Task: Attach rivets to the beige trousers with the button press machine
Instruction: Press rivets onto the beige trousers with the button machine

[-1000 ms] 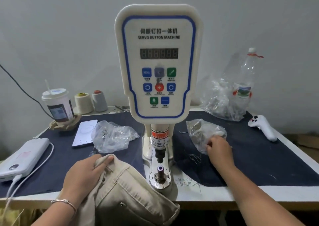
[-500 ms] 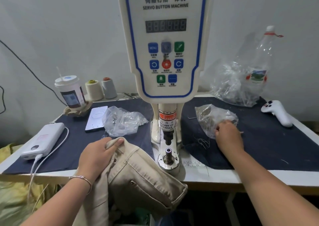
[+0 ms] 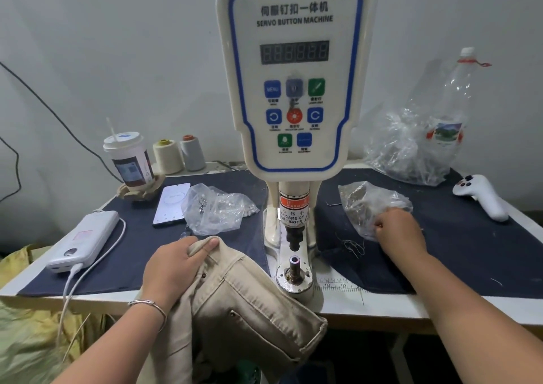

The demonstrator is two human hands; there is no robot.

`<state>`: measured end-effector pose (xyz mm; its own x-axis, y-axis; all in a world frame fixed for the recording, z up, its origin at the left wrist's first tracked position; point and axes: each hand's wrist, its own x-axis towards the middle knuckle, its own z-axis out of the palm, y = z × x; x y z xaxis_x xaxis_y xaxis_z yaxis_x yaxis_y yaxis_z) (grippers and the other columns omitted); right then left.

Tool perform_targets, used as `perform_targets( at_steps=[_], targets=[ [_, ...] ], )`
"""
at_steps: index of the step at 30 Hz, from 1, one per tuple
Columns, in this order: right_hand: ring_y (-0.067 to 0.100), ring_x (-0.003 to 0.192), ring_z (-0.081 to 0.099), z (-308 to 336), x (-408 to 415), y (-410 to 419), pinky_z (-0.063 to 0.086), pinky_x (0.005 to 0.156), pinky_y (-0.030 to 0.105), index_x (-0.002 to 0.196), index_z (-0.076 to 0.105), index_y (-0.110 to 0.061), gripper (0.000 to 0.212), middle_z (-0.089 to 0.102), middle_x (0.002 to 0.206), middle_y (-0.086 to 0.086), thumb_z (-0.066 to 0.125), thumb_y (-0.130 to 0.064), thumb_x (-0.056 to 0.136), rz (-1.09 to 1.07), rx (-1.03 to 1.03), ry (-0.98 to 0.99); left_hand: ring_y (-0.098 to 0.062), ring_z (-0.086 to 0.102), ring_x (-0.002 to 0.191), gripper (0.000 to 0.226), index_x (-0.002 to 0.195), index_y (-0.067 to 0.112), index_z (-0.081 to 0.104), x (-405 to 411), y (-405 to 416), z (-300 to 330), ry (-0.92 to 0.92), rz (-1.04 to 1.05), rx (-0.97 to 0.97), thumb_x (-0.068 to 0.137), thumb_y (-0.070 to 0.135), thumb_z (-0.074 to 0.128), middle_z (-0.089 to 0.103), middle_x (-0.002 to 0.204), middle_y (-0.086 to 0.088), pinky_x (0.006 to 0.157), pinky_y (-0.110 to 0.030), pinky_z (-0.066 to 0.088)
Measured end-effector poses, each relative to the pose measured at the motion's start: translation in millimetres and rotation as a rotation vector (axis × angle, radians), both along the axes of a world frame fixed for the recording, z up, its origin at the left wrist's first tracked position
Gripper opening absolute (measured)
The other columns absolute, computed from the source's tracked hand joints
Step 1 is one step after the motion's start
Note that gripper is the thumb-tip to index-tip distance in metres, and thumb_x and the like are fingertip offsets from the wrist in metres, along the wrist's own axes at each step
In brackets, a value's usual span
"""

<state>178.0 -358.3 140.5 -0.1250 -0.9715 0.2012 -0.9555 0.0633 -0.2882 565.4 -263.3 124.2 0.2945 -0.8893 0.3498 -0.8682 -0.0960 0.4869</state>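
Observation:
The white and blue button press machine (image 3: 293,75) stands at the table's middle, its lower die post (image 3: 294,261) bare under the punch. The beige trousers (image 3: 244,304) hang over the front edge left of the die. My left hand (image 3: 176,269) grips their waistband edge. My right hand (image 3: 401,232) lies, fingers curled, at the opening of a clear plastic bag of small metal parts (image 3: 367,204), right of the machine. Whether the fingers hold a rivet is hidden.
A second clear bag of parts (image 3: 217,207), a phone (image 3: 173,203), a power bank with cable (image 3: 85,239), a lidded cup (image 3: 129,160) and two thread cones (image 3: 179,156) lie left. A crumpled bag with a plastic bottle (image 3: 426,143) and a white controller (image 3: 482,195) sit right.
The view has shifted and drawn nearer to the machine. Both hands keep their places, the left on the waistband, the right at the bag.

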Motion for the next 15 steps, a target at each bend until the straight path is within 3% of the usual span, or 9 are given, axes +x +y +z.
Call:
perform_targets(
  at_steps=[4,11,15],
  targets=[
    [0.030,0.082,0.059,7,1,-2,0.040,0.065,0.028,0.088,0.071,-0.006,0.021,0.067,0.093,0.014,0.051,0.000,0.087,-0.026,0.041,0.055,-0.009,0.056,0.064,0.063,0.059,0.021,0.054,0,0,-1,0.002,0.008,0.003,0.076,0.079,0.037,0.061,0.057,0.009,0.052,-0.029,0.039],
    [0.030,0.097,0.061,13,-1,-6,0.041,0.070,0.028,0.104,0.064,-0.005,0.018,0.063,0.108,0.014,0.051,-0.007,0.092,0.070,0.113,0.179,-0.009,0.058,0.067,0.061,0.060,0.024,0.057,1,-1,-2,0.016,0.006,0.005,0.077,0.080,0.039,0.063,0.059,0.009,0.054,-0.029,0.041],
    [0.031,0.103,0.060,20,-3,-10,0.044,0.078,0.030,0.111,0.064,-0.004,0.022,0.063,0.116,0.017,0.054,-0.011,0.092,0.052,0.273,0.162,-0.007,0.057,0.065,0.065,0.061,0.024,0.058,0,0,-1,0.012,0.002,0.004,0.073,0.083,0.033,0.062,0.058,0.010,0.053,-0.028,0.040]
  ],
)
